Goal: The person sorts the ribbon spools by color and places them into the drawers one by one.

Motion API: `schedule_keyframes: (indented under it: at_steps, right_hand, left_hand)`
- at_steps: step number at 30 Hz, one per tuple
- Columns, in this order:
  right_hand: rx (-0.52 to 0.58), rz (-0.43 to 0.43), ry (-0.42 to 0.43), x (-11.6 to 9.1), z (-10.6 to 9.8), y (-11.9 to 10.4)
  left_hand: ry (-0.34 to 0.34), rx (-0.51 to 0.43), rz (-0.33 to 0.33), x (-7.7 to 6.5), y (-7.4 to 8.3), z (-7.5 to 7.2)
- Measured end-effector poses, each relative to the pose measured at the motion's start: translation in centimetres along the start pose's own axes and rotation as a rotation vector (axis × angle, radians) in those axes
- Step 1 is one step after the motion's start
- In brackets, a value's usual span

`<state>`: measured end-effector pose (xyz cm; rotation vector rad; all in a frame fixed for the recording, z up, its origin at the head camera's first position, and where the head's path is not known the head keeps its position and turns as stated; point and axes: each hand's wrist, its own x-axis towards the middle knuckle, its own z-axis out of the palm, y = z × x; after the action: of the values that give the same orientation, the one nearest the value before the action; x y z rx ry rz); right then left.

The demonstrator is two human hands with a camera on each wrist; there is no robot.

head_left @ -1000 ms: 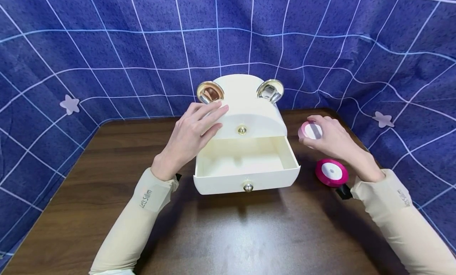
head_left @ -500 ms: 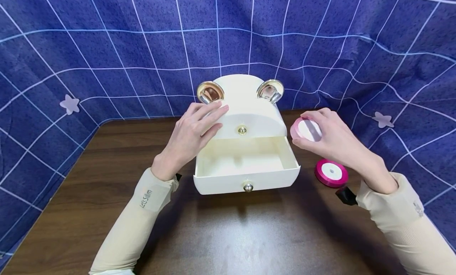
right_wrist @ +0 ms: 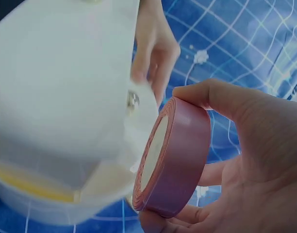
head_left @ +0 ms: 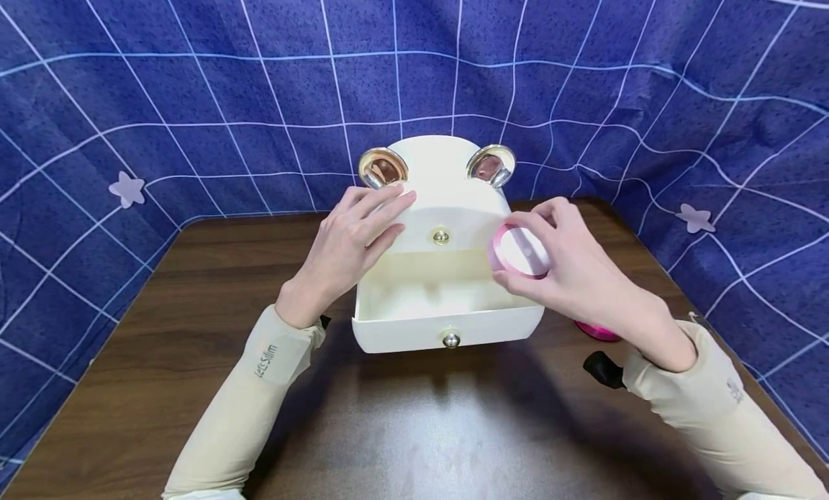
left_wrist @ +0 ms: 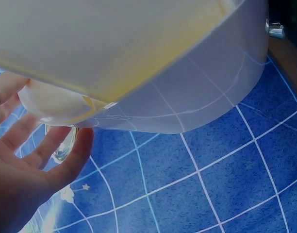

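Note:
A white two-drawer box (head_left: 447,191) with gold and silver cup-shaped ears stands on the table, its lower drawer (head_left: 401,330) pulled out. My left hand (head_left: 352,237) rests against the box's upper left side below the ear, fingers extended; in the left wrist view, the fingers (left_wrist: 78,153) lie along the box's edge. My right hand (head_left: 570,262) pinches a roll of pink satin ribbon (head_left: 524,252) between thumb and fingers, over the drawer's right end. The right wrist view shows the ribbon roll (right_wrist: 185,155) gripped by its rim, tilted, with its wound edge towards the box.
A magenta ribbon roll (head_left: 597,332) lies on the wooden table (head_left: 427,428) to the right, mostly hidden behind my right hand. A blue cloth (head_left: 272,90) with white grid lines hangs behind the table and along its right side.
My right hand has carried the pink ribbon roll left, from above the table's right side to over the drawer's right end. The left hand and box have stayed still.

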<state>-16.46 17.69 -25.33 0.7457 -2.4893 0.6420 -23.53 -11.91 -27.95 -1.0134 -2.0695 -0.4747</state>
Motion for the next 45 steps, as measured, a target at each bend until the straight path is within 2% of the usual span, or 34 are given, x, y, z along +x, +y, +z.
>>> schedule_keyframes:
  at_steps: [8,27,41,45]
  right_hand:
    - [-0.012,0.018,-0.094,0.6,2.1,-1.2]
    - [0.014,-0.095,-0.096,1.1,5.8,-2.4]
    - [0.015,-0.112,-0.093,1.3,6.4,-2.5]
    - [0.067,-0.127,-0.019,0.6,5.8,-3.0]
  left_hand:
    - [-0.011,0.001,-0.007,-0.1,-0.1,0.0]
    - [-0.014,0.006,-0.016,-0.1,-0.1,0.0]
    - [-0.013,0.006,-0.011,-0.1,-0.2,-0.1]
    - [-0.007,0.006,-0.01,-0.1,-0.1,-0.1]
